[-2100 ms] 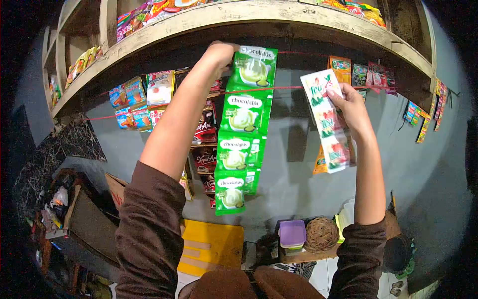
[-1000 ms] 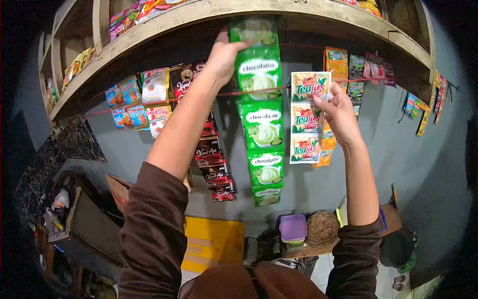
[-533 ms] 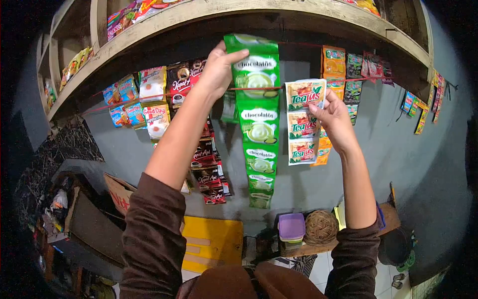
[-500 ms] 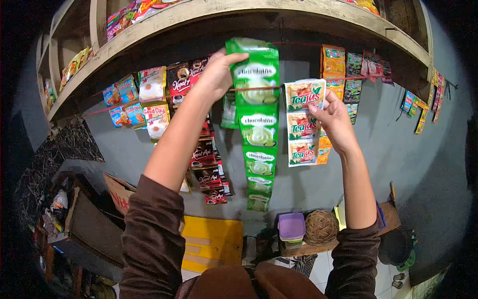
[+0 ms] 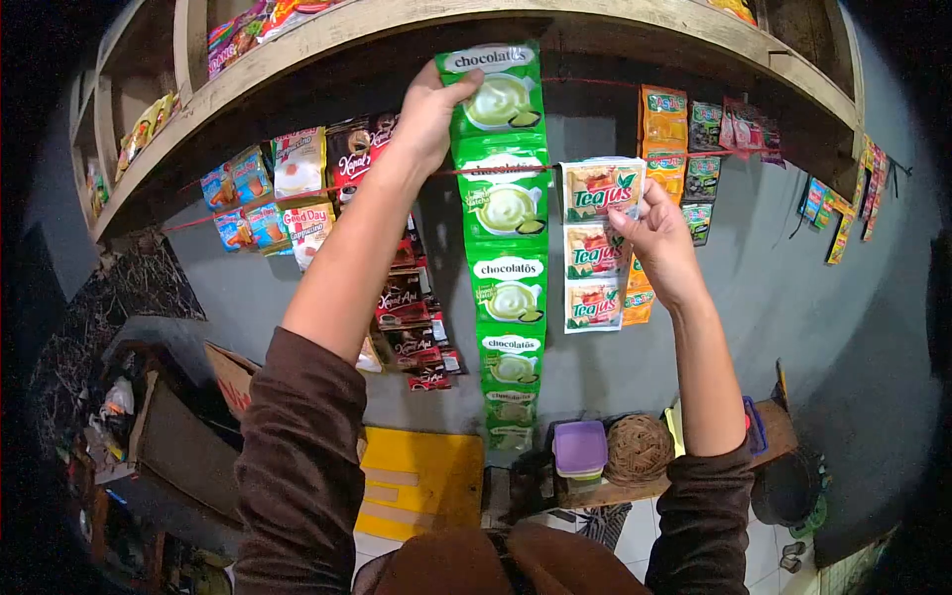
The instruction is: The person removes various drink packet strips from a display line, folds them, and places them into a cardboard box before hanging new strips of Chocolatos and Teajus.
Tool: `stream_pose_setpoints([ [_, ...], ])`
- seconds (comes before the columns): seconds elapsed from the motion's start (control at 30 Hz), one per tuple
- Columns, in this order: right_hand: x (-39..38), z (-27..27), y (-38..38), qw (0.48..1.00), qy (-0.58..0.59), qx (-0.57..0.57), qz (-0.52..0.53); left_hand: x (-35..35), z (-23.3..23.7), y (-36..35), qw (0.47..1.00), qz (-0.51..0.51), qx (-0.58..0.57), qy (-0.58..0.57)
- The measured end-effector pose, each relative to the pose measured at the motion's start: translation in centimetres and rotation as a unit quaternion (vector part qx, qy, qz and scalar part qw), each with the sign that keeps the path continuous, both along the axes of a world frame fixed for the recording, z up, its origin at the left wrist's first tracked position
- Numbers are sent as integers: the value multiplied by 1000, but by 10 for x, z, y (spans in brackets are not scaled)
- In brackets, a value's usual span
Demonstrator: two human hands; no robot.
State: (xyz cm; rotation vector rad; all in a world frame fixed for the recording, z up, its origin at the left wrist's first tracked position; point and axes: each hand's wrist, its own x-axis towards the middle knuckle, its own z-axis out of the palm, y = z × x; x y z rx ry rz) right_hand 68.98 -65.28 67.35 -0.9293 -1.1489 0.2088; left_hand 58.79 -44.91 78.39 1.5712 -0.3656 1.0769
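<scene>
Near its top, a long strip of green Chocolatos sachets is pinched by my left hand, thumb across the front. The strip hangs straight down, and a red string crosses in front of it at the second sachet. To its right, my right hand grips the side of a short strip of white TeaJus sachets hanging over the string. Behind that hand hang orange Jasjus-like sachets. Dark red Kapal Api coffee sachets hang beside my left forearm, partly covered by it.
Blue sachets and Good Day sachets hang at left; dark sachets hang at right. A wooden shelf curves overhead. Below are a yellow board, a purple container and a coil of brown twine.
My left hand has moved up and slightly left, and the upper part of the green strip now stands higher above the string. My right hand keeps its hold on the TeaJus strip.
</scene>
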Motion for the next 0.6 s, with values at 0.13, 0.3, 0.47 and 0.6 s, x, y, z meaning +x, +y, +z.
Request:
stream_pose_setpoints([
  [0.13, 1, -3, -2, 1000, 4, 12, 25, -13, 1, -3, 996, -45, 30, -67],
  [0.3, 0, -5, -4, 1000, 18, 0, 8, -26, 0, -7, 978, -38, -91, 184],
  [0.47, 3, -10, -2, 999, 27, -22, 10, -27, -11, -11, 962, 30, -136, 237],
  [0.6, 2, -8, -2, 999, 38, -13, 25, -12, -4, 16, 980, -46, -113, 156],
])
